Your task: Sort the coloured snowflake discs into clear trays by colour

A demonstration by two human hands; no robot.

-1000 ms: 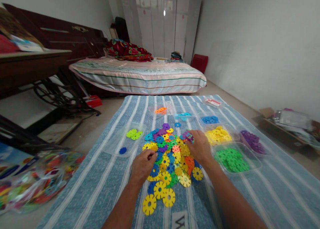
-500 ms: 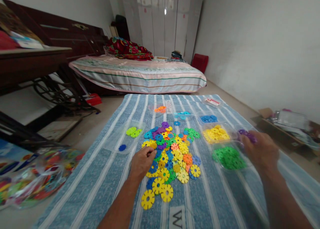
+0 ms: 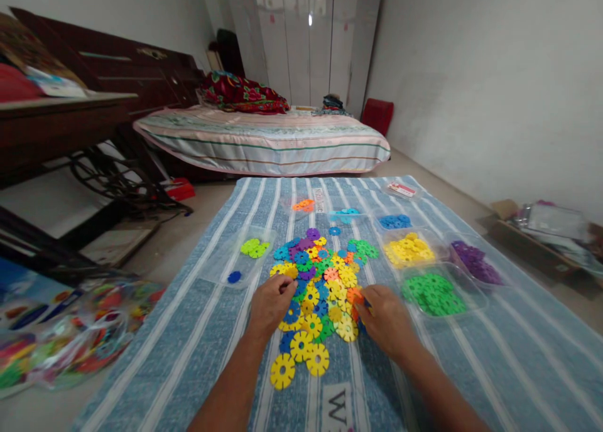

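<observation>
A heap of slotted plastic discs (image 3: 313, 325) in yellow, green, blue, orange and purple covers the middle of the cloth. My left hand (image 3: 272, 305) rests at the heap's left edge, its fingers curled in; what they hold, if anything, is hidden. At the right edge, my right hand (image 3: 387, 322) has bent fingers down on the discs, beside an orange disc (image 3: 354, 295). Its fingertips are partly hidden. To the right stand clear tubs of purple discs (image 3: 475, 262), green discs (image 3: 433, 294), yellow discs (image 3: 409, 250) and blue discs (image 3: 394, 221).
Left of the heap, a clear tray (image 3: 219, 264) holds lime discs (image 3: 255, 248) and one dark blue disc (image 3: 234, 277). Orange discs (image 3: 303, 205) and light blue discs (image 3: 343, 215) sit at the back. A lidded box (image 3: 401, 189) lies at the far right corner.
My right hand has moved left from the purple tub to the heap; the purple discs now lie in that tub. My left hand has stayed at the heap's left edge.
</observation>
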